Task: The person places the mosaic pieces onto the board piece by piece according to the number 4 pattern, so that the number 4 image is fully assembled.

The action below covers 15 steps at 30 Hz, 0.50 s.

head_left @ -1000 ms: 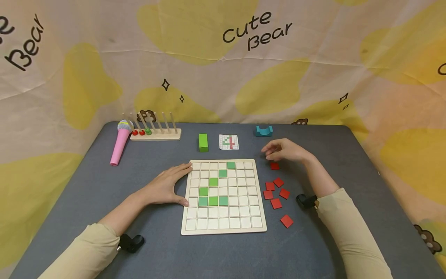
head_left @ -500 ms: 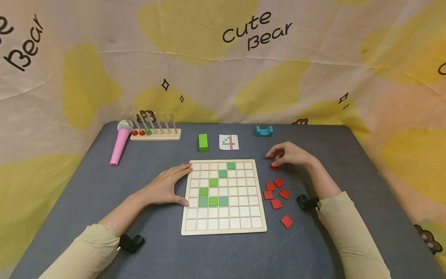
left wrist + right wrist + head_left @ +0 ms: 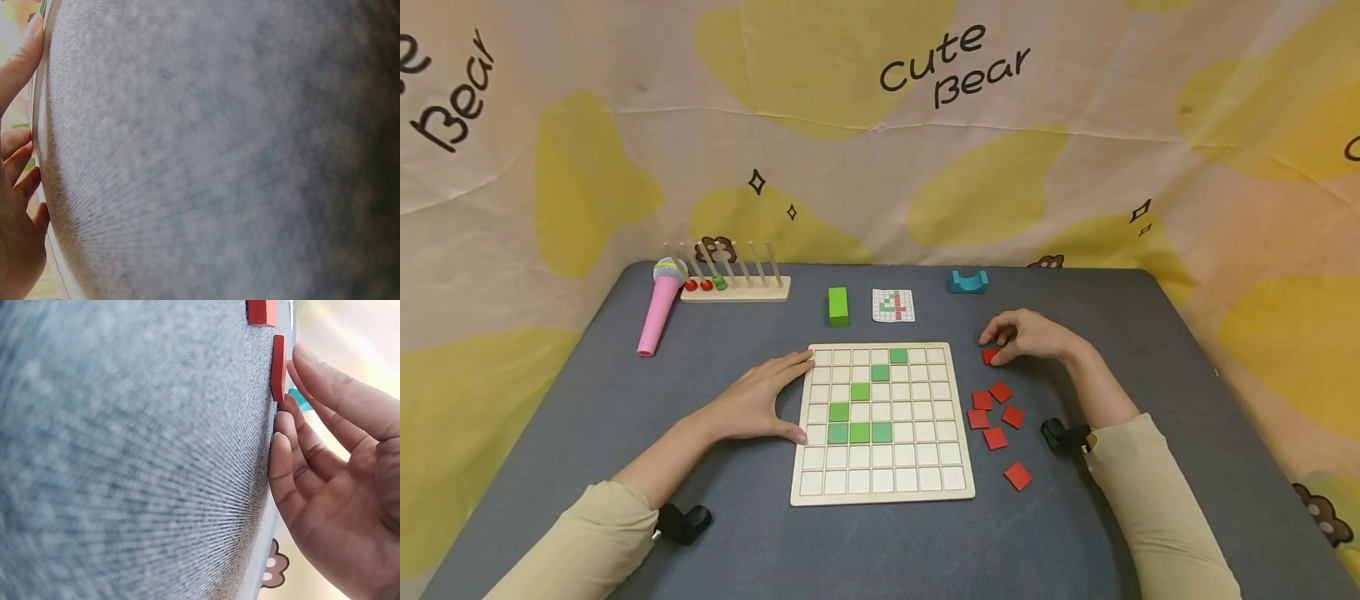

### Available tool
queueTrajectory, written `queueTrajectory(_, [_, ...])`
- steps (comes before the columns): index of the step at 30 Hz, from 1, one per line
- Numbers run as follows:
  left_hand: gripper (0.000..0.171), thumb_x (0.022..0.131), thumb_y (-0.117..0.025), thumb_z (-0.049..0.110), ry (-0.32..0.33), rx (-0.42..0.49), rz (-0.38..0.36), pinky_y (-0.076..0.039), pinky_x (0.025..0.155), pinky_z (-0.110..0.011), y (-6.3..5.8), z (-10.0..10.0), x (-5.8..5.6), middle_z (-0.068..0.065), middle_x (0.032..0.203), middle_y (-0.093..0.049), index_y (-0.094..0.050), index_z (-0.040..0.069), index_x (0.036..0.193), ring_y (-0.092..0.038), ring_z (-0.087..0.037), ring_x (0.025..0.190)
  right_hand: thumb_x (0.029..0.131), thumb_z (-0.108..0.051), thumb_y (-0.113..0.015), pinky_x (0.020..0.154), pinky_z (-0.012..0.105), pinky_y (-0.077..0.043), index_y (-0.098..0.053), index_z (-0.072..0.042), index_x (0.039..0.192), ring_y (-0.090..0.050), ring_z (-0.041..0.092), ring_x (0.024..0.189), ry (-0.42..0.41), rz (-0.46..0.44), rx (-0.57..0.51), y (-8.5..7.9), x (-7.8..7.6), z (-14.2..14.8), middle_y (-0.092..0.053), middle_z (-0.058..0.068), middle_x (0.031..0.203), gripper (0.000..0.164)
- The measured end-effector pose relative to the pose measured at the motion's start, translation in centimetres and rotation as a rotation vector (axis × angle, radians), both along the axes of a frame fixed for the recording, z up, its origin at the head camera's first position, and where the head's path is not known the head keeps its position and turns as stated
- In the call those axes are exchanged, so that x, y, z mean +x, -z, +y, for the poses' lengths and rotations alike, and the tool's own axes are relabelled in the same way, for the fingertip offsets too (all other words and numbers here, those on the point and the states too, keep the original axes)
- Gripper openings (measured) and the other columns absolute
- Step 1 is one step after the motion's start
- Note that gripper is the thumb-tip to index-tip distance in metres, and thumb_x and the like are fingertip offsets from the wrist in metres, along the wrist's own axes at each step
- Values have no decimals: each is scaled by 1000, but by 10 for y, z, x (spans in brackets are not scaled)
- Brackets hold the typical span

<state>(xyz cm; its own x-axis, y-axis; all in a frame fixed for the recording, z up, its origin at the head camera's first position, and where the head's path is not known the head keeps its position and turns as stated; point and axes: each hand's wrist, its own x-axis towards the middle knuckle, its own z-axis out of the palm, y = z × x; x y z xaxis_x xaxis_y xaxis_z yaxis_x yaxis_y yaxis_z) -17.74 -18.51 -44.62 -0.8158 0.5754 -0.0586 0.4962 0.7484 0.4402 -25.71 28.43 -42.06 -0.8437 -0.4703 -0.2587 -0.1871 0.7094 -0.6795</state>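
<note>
A square wooden grid board [image 3: 922, 454] lies mid-table with several green tiles [image 3: 860, 392] in its cells. My left hand [image 3: 756, 398] rests against the board's left side, thumb and fingers spread; in the left wrist view that hand [image 3: 19, 212] shows at the far left edge. Beyond the board's upper right corner, my right hand [image 3: 1030, 333] is over a single red tile [image 3: 989, 357], with the thumb at it and the fingers loosely bent. In the right wrist view this red tile [image 3: 279, 369] lies flat on the table near the thumb [image 3: 312, 365].
Several loose red tiles [image 3: 995, 437] lie right of the board. Behind it stand a green block [image 3: 838, 307], a small pattern card [image 3: 893, 306] and a blue curved block [image 3: 968, 282]. A pink toy microphone [image 3: 658, 312] and a wooden peg rack [image 3: 748, 292] are at the back left.
My right hand has moved slightly right and toward me, lowering its thumb to the single red tile. The left hand and the board have stayed put.
</note>
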Motion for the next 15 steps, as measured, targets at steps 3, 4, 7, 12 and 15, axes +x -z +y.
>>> queueTrajectory(3, [116,61,-84,65,0,-1,-1,-29,115,-64,0,0,0,-6,164,-30,-36,14,154,-29,-35,151,75,-17,-85,80,28,-44,-74,-13,102,-53,19,93,-7,31,45,0,1,-2,-65,10,104,30])
queueTrajectory(4, [116,61,-84,65,0,-2,-1,-29,115,-64,0,0,0,-5,164,-30,-35,14,154,-29,-35,151,75,-18,-85,80,28,-44,-74,-13,101,-53,19,93,-12,40,57,-1,1,-3,-65,10,103,29])
queueTrajectory(7, [116,62,-84,64,0,-3,-1,-29,115,-64,0,0,0,-6,164,-30,-36,14,154,-29,-35,151,74,-16,-85,80,29,-44,-75,-13,98,-54,19,92,-15,55,83,-1,1,-4,-65,10,101,26])
queueTrajectory(12, [115,62,-84,63,2,-3,-2,-28,116,-64,0,0,0,-6,164,-30,-36,13,154,-29,-35,151,73,-12,-84,77,29,-45,-73,-9,94,-54,19,87,-20,36,75,-2,1,-5,-65,11,94,24])
queueTrajectory(15, [115,62,-84,63,2,-3,-3,-27,117,-63,0,0,0,-6,164,-30,-36,13,154,-29,-35,151,73,-8,-84,72,27,-46,-70,-8,91,-55,18,81,-32,20,57,-3,0,-6,-64,9,86,22])
